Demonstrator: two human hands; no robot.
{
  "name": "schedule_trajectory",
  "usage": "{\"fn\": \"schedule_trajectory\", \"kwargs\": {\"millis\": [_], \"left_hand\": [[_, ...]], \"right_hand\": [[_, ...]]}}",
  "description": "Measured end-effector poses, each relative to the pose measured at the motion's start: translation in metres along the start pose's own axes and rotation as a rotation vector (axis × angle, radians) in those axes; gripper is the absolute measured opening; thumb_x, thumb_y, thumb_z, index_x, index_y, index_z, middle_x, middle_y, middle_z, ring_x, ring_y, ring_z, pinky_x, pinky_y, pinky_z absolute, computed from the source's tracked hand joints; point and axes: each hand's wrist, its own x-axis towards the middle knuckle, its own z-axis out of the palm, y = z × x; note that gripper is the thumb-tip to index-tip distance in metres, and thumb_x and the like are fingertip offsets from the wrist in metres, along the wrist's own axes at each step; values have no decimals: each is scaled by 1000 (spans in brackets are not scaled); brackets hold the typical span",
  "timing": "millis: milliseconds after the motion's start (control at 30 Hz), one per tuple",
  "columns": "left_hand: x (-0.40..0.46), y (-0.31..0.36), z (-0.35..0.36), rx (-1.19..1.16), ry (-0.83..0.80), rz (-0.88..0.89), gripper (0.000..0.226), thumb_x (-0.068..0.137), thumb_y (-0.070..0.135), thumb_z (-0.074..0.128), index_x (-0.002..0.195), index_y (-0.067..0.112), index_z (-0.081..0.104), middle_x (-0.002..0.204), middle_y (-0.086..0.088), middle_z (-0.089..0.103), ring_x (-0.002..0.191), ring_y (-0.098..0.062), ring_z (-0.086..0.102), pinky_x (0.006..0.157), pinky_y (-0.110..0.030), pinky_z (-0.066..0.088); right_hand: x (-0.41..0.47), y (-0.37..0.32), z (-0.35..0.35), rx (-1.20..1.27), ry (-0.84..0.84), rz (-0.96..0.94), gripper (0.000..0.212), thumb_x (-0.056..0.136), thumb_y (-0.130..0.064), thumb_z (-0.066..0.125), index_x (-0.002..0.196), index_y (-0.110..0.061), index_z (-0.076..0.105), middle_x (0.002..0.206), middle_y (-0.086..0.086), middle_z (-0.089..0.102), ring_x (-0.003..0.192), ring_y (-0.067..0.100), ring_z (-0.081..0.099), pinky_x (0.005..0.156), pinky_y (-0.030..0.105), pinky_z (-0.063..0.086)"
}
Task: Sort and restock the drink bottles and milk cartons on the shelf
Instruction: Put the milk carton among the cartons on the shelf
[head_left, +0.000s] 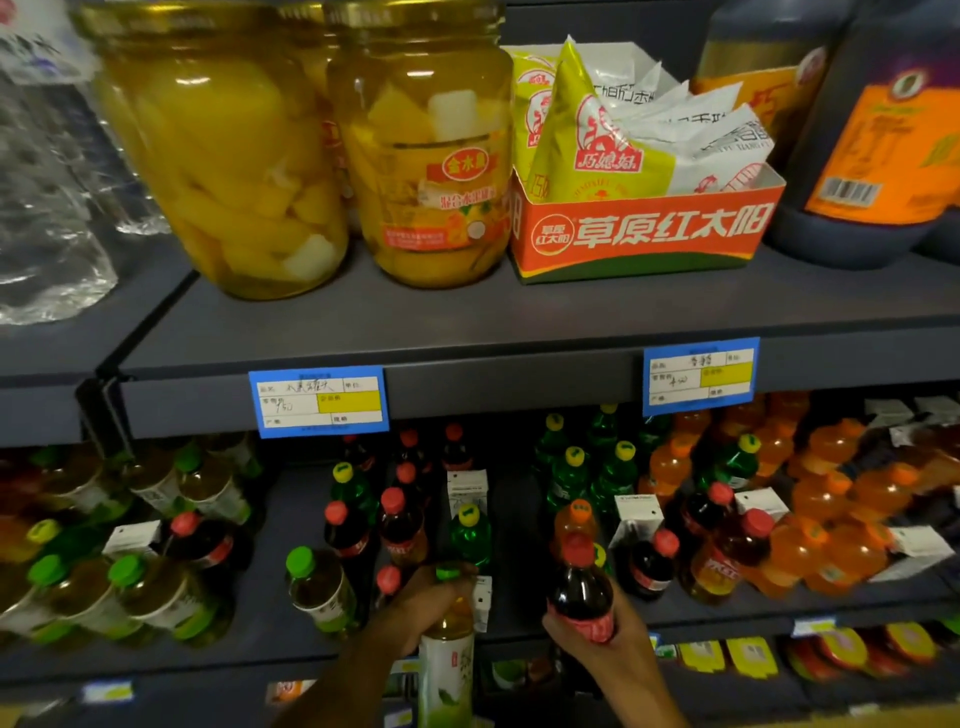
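Cola bottle (581, 592), red-capped, gripped low on its body by the right hand (597, 631) at the front edge of the drinks shelf (291, 631); just left of it, the left hand (415, 605) grips a green-capped tea bottle (447, 654) by the neck, presumably for regrouping by kind among the mixed bottles and milk cartons (636, 514) behind.

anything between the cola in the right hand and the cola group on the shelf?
Partly. The right hand holds a cola at the shelf front. The red-capped colas stand left of it; a green soda and a milk carton stand between.
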Motion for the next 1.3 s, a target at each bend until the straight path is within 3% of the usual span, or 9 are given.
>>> {"fn": "schedule_trajectory", "kwargs": {"millis": [133,233,300,400,633,700,900,1067,1300], "left_hand": [[-14,3,-2,-56,-3,28,12,89,25,70,97,21,61,68,5,75,56,-3,70,45,-14,50],[-21,10,-4,-86,-47,79,13,91,18,66,103,22,68,83,-1,78,70,-7,73,55,-15,53],[-26,15,-8,-62,-27,138,17,91,17,65,101,29,73,100,3,75,82,-6,71,62,-15,53],[-47,23,-20,-76,-18,207,20,92,16,62,98,30,76,100,-2,74,91,-14,71,73,-24,56],[-105,43,-57,-150,-17,271,30,94,6,53,99,25,76,99,-17,75,91,-32,71,86,-44,57],[-119,45,-64,-171,-14,274,29,94,8,54,100,25,76,99,-19,74,89,-32,72,78,-39,58],[-141,47,-75,-234,-1,285,30,92,2,54,100,19,77,91,-22,74,80,-29,72,65,-28,56],[-148,49,-75,-204,39,291,35,92,-3,51,92,17,80,89,-12,77,75,-20,74,60,-22,55],[-149,50,-73,-185,52,274,34,91,-4,51,92,15,79,88,-3,77,81,-26,74,68,-27,59]], "right_hand": [[0,-9,2,5,-11,-26,61,60,-3,90,106,-34,65,94,-22,74,85,-7,68,62,6,50],[1,-19,6,13,-34,-10,60,57,-10,92,104,-36,64,93,-25,73,85,-9,67,62,4,49],[3,-24,9,21,-40,-4,62,51,-26,94,105,-37,66,97,-21,73,88,-5,68,64,6,51],[6,-33,18,-38,-34,-55,66,44,-52,90,104,-42,67,100,-22,72,91,-4,67,70,10,53],[38,-8,59,-245,-39,-21,52,67,-24,88,104,-39,56,95,-18,64,103,15,62,81,20,41],[43,7,70,-334,-78,29,49,67,-32,87,106,-39,57,97,-14,65,107,19,62,86,25,45],[51,31,95,-491,-168,97,85,63,-42,87,139,-27,50,131,0,61,126,20,54,103,32,42],[54,44,105,-505,-198,112,95,60,-37,90,143,-28,46,132,-2,62,126,19,54,103,29,41],[52,32,108,-520,-243,118,101,63,-34,89,148,-21,37,140,3,56,132,22,49,110,37,40]]}}
